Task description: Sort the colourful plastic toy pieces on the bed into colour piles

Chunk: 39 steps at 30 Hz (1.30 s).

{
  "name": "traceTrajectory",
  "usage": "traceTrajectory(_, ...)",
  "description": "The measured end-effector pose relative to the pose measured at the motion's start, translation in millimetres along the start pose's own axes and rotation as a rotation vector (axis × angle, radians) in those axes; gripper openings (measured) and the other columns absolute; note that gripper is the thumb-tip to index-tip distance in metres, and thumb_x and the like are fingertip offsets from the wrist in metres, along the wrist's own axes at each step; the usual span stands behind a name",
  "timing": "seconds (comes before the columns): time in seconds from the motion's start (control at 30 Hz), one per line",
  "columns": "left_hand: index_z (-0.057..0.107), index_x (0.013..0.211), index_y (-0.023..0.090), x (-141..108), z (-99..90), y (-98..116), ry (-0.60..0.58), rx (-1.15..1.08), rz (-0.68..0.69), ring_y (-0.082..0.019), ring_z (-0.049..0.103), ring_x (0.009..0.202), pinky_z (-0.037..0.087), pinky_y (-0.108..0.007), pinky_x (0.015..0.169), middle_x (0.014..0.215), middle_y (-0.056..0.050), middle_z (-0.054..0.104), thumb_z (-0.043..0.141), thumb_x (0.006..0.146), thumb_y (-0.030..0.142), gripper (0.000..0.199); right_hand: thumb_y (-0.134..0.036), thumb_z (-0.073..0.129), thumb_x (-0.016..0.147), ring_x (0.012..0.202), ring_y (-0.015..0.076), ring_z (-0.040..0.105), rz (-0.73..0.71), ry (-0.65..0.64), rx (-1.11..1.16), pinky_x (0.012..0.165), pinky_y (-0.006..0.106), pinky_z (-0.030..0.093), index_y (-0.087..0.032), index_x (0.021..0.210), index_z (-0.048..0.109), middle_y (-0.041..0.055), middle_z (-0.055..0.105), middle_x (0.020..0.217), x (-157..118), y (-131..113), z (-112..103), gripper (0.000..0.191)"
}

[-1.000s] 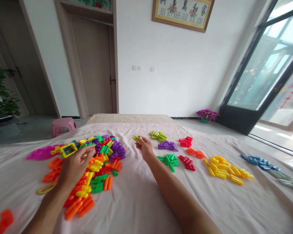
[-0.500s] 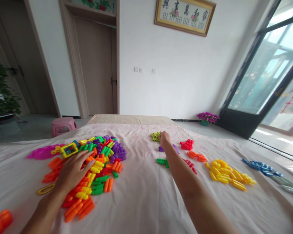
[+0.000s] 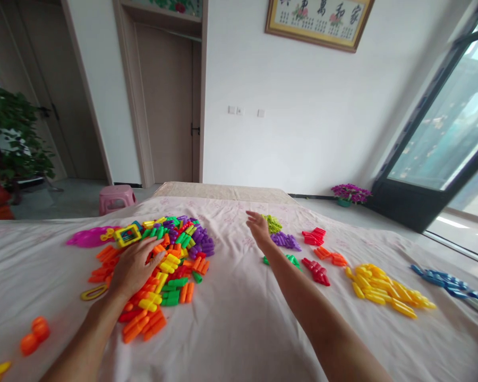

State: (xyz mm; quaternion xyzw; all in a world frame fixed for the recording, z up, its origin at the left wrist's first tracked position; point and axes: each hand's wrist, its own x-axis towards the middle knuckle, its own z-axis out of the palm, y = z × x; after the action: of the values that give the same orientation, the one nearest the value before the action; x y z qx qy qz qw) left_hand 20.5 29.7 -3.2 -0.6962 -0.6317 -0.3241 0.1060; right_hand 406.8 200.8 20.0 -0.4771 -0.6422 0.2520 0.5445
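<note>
My left hand [image 3: 135, 265] lies over the left side of a mixed pile of plastic toy pieces [image 3: 171, 265], its fingers spread and touching orange and yellow ones. A yellow-framed toy piece [image 3: 127, 235] sits just beyond those fingertips. Above the cloth, my right hand [image 3: 258, 229] is open with fingers stretched to the left, and nothing shows in it. Directly beside it are a small yellow-green heap [image 3: 273, 224] and a purple heap [image 3: 286, 242]. Green pieces [image 3: 292, 261] lie partly hidden behind my right forearm.
Sorted groups spread rightward over the pale cloth [image 3: 231, 329]: red pieces [image 3: 314, 236], dark red pieces [image 3: 316, 271], orange pieces [image 3: 330, 255], yellow pieces [image 3: 386, 289] and blue pieces [image 3: 446, 281]. A magenta toy piece [image 3: 88, 237] and orange round pieces [image 3: 35, 335] lie left.
My right hand has drawn back left from the yellow-green heap and its fingers have opened. The left hand stays on the mixed pile. The whole view has shifted slightly.
</note>
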Motion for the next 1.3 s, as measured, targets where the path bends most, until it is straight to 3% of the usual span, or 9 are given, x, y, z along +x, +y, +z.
traceTrajectory(0.1,0.068,0.124,0.022,0,0.3,0,0.008,-0.002,-0.001,-0.026,0.058,0.125,0.042,-0.04,0.112,0.134,-0.008,0.064,0.049,0.092,0.053,0.049,-0.012,0.054,0.077,0.103,0.0213,0.068,-0.106,-0.287,-0.029,0.094,0.039,0.053,-0.02,0.119,0.07,0.008,0.072,0.116,-34,-16,38,0.046)
traceTrajectory(0.27,0.067,0.124,0.022,0,3.4,-5,0.011,-0.011,0.013,-0.025,0.057,0.125,0.041,-0.04,0.112,0.133,-0.007,0.064,0.048,0.092,0.054,0.049,-0.008,0.06,0.08,0.119,0.0221,0.058,-0.457,-0.601,-0.397,0.106,0.036,0.042,-0.024,0.131,0.064,0.0061,0.067,0.128,-78,-47,77,0.053)
traceTrajectory(0.4,0.066,0.125,0.022,-1,7.4,-10,0.004,-0.014,0.022,-0.026,0.056,0.127,0.04,-0.041,0.113,0.133,-0.007,0.064,0.048,0.092,0.057,0.052,-0.019,0.062,0.087,0.111,0.0232,0.058,-0.466,-0.647,-0.673,0.095,0.033,0.046,-0.029,0.132,0.063,0.0074,0.066,0.122,-89,-67,75,0.046)
traceTrajectory(0.57,0.066,0.124,0.023,0,9.9,-14,-0.003,-0.021,0.025,-0.026,0.057,0.125,0.04,-0.042,0.112,0.133,-0.008,0.063,0.046,0.092,0.06,0.053,-0.027,0.064,0.088,0.105,0.0229,0.058,-0.395,-0.626,-0.817,0.083,0.03,0.045,-0.03,0.117,0.071,0.0063,0.068,0.11,-89,-80,50,0.03)
traceTrajectory(0.7,0.066,0.123,0.022,-1,11.7,-15,0.004,-0.014,0.025,-0.026,0.056,0.126,0.039,-0.043,0.113,0.133,-0.008,0.063,0.045,0.092,0.06,0.054,-0.033,0.065,0.087,0.097,0.0211,0.063,-0.235,-0.506,-0.765,0.078,0.027,0.044,-0.026,0.101,0.076,0.0047,0.073,0.099,-76,-73,17,0.019)
traceTrajectory(0.87,0.066,0.123,0.023,-1,12.8,-16,0.013,-0.013,0.024,-0.026,0.056,0.126,0.038,-0.042,0.114,0.133,-0.008,0.063,0.045,0.091,0.06,0.053,-0.024,0.061,0.085,0.084,0.0163,0.067,0.054,-0.205,-0.627,0.072,0.022,0.043,-0.021,0.097,0.076,0.0034,0.076,0.091,-48,-45,-37,0.02)
traceTrajectory(1.07,0.066,0.123,0.023,-1,9.5,-13,-0.001,-0.016,-0.002,-0.026,0.057,0.125,0.04,-0.041,0.112,0.133,-0.007,0.064,0.046,0.091,0.06,0.054,-0.03,0.058,0.086,0.092,0.0206,0.069,0.254,0.037,-0.721,0.075,0.024,0.045,-0.019,0.101,0.077,0.0061,0.076,0.094,-29,-11,-94,0.026)
traceTrajectory(1.2,0.067,0.124,0.022,-1,6.9,-9,0.002,-0.022,-0.009,-0.026,0.057,0.126,0.04,-0.041,0.112,0.133,-0.007,0.064,0.047,0.091,0.059,0.053,-0.028,0.052,0.089,0.104,0.0247,0.067,0.323,0.115,-0.815,0.085,0.029,0.046,-0.017,0.115,0.074,0.0113,0.074,0.108,-30,-1,-112,0.035)
traceTrajectory(1.3,0.067,0.124,0.022,0,4.6,-6,0.007,-0.026,-0.004,-0.027,0.057,0.126,0.041,-0.042,0.112,0.132,-0.008,0.065,0.048,0.091,0.057,0.052,-0.024,0.051,0.09,0.11,0.0261,0.064,0.306,0.19,-0.876,0.09,0.033,0.046,-0.019,0.127,0.068,0.0132,0.067,0.126,-31,-5,-108,0.041)
